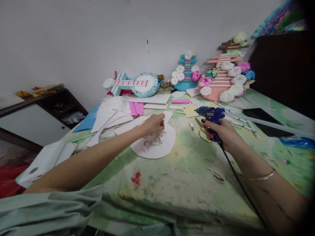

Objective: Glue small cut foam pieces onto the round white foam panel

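Note:
My right hand (222, 131) is wrapped round a blue hot glue gun (214, 114), which has a small red light lit and a long clear glue stick in its back. Its nozzle points left and its cord trails down over the table. My left hand (155, 124) is closed in a pinch above a white round board (163, 149). What its fingertips hold, if anything, cannot be made out. Beneath that hand a heap of small pale strips (155, 140) lies on the board. Scissors with gold handles (205, 135) rest beside the glue gun, partly hidden by my right hand.
Paper-flowered model instruments in teal (188, 77) and pink (219, 85) stand at the back, beside a light blue one (145, 85). White sheets and foam strips (152, 99) lie before them. A black tablet (267, 121) and several markers (236, 122) are at the right.

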`<state>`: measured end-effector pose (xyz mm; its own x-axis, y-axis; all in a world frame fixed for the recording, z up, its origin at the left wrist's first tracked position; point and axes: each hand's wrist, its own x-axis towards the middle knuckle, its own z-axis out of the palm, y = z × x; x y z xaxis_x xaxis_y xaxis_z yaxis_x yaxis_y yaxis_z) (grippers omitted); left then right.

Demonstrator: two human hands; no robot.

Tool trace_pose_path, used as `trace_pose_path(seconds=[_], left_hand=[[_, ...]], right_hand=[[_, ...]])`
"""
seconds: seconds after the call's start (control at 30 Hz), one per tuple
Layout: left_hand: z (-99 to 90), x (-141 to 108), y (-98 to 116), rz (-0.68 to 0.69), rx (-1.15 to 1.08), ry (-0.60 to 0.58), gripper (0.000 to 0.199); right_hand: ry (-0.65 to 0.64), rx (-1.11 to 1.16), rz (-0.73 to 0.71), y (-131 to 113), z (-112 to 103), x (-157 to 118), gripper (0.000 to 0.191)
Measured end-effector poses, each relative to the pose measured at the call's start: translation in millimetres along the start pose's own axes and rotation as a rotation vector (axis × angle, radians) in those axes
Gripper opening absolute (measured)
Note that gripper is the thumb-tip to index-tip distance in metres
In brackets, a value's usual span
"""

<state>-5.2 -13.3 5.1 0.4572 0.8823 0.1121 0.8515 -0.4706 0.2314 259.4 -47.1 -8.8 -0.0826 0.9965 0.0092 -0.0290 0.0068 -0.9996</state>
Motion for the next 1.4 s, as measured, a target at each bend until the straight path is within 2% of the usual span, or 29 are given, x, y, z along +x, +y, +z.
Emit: trace_pose_path(seconds=[0.13,0.27,0.4,0.6,0.87,1.07,1.13,1.27,1.4], left_hand=[[2.4,-6.0,-10.5,-0.020,-0.019,-0.020,0.020],[4.8,-6.1,-5.5,-0.018,-0.047,0.002,0.018],[11.8,-2.8,6.5,0.071,-0.051,0.000,0.017],[26.7,-1.1,16.4,0.188,0.042,-0.067,0.024],[21.6,-3.6,21.9,0.260,0.154,-0.118,0.016],[26.3,-3.2,25.4,0.418,0.317,-0.113,0.020],[27.8,-2.5,24.9,0.393,0.291,-0.113,0.021],[30.8,3.0,19.8,0.258,0.188,-0.096,0.010],[33.3,11.0,14.7,0.258,0.159,-0.079,0.008]], right_hand=[[0.002,-0.006,0.007,1.7,0.7,1.0,0.027],[-0.001,0.002,0.016,2.1,1.0,0.9,0.026],[-0.020,-0.015,0.028,1.9,1.6,0.7,0.029],[-0.043,-0.003,0.026,-0.8,2.8,-1.0,0.029],[-0.015,-0.004,0.066,-2.7,5.8,-1.9,0.033],[-0.022,-0.006,0.057,-0.9,4.8,-0.7,0.033],[-0.017,-0.006,0.057,0.6,4.2,-0.6,0.032],[-0.017,-0.001,0.061,2.3,4.3,-0.3,0.033],[-0.029,0.006,0.053,1.5,4.4,0.1,0.033]])
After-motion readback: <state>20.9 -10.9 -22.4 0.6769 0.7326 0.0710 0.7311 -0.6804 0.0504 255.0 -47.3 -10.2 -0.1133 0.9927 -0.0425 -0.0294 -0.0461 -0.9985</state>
